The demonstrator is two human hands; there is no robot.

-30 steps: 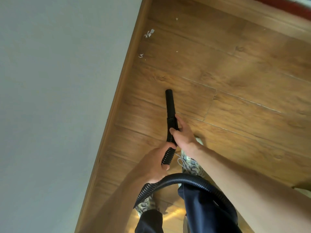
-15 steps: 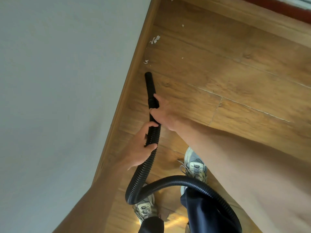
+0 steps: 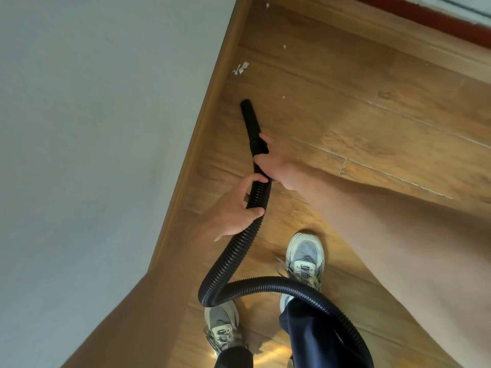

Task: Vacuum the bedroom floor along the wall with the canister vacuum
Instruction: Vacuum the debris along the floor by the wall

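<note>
A black vacuum nozzle points up the wooden floor, its tip close to the brown skirting board of the grey wall. My right hand grips the nozzle where it joins the ribbed black hose. My left hand grips the hose just behind that. The hose loops down over my feet and leaves the view at the bottom right. White paper scraps lie on the floor just beyond the nozzle tip. The canister is out of view.
More small white bits are scattered farther along the floor by the skirting. My two grey shoes stand on the boards below my hands. A dark red strip crosses the top right corner.
The nozzle has swung left from the middle of the floor toward the skirting board. A small scrap that lay near its tip by the wall is gone. Both hands keep their hold.
</note>
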